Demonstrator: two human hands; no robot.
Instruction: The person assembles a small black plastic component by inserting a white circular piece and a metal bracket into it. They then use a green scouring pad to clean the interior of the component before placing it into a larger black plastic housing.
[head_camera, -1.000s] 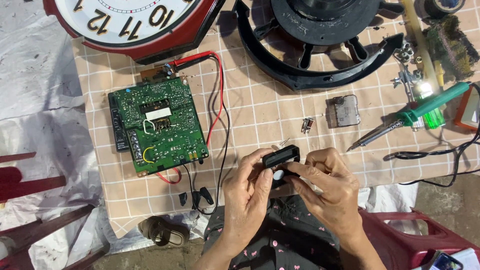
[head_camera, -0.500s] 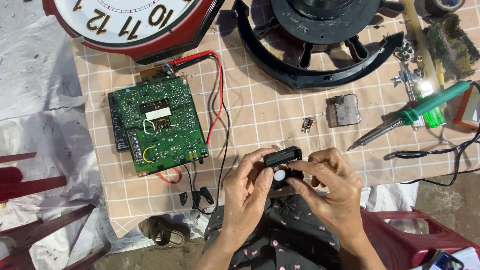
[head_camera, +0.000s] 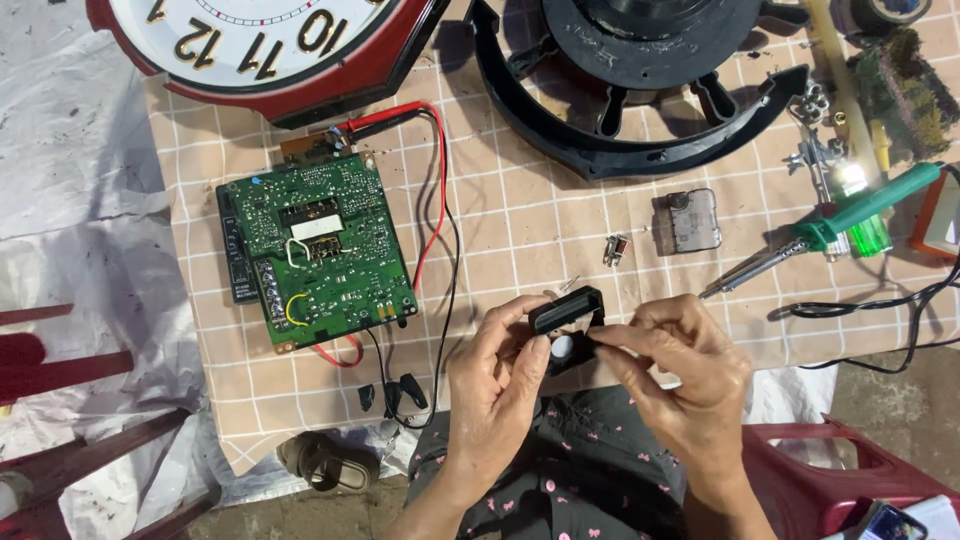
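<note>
A small black plastic housing (head_camera: 566, 310) with a pale round part in its middle is held above the table's front edge. My left hand (head_camera: 497, 385) grips its left end with thumb and fingers. My right hand (head_camera: 680, 375) pinches its right side from above. A green circuit board (head_camera: 315, 245) with red and black wires (head_camera: 432, 200) lies to the left on the checked cloth (head_camera: 520, 210). A small grey metal module (head_camera: 694, 219) and a tiny metal part (head_camera: 614, 249) lie just beyond my hands.
A green-handled soldering iron (head_camera: 830, 225) rests at the right beside a black cable (head_camera: 880, 310). A red-rimmed wall clock (head_camera: 265, 45) and a black round fan frame (head_camera: 640, 80) sit at the back. Red plastic chairs (head_camera: 60, 360) stand at the left and lower right.
Both hands have shifted slightly while turning the black housing; its pale round part now shows between my fingers. Nothing on the table has moved.
</note>
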